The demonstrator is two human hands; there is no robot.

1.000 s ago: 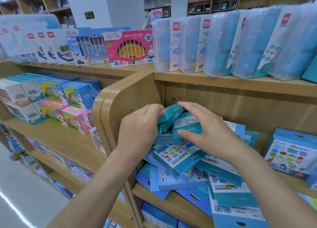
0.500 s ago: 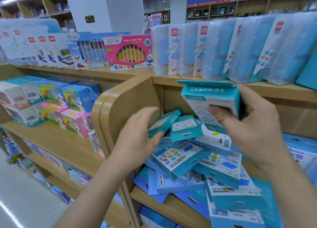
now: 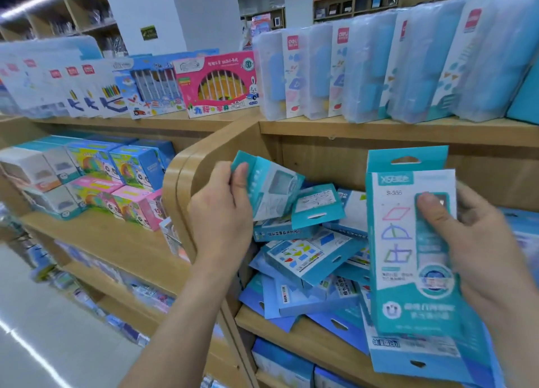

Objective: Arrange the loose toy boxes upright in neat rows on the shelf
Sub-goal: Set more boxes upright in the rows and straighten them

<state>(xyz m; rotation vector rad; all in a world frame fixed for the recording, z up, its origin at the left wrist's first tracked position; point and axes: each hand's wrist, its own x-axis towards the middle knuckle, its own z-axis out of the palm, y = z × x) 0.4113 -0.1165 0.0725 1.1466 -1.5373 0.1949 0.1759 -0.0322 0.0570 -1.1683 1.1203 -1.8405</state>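
My right hand (image 3: 478, 241) grips a tall teal toy box (image 3: 408, 241) upright in front of the shelf, thumb across its printed front. A smaller teal box (image 3: 271, 186) is held tilted by my left hand (image 3: 221, 209) at the left end of the wooden shelf (image 3: 291, 332). Between and below my hands lies a loose heap of several teal and blue toy boxes (image 3: 309, 256), flat and overlapping at odd angles. Part of the heap is hidden behind the tall box.
A curved wooden end panel (image 3: 180, 183) bounds the shelf on the left. The upper shelf (image 3: 379, 126) carries a row of clear plastic cases (image 3: 364, 66). A neighbouring shelf holds colourful boxes (image 3: 116, 169). Blue boxes (image 3: 280, 361) stand on the shelf below.
My right hand lifted a tall teal box out of the heap and turned its front towards me. My left hand picked a smaller box up from the heap's left side.
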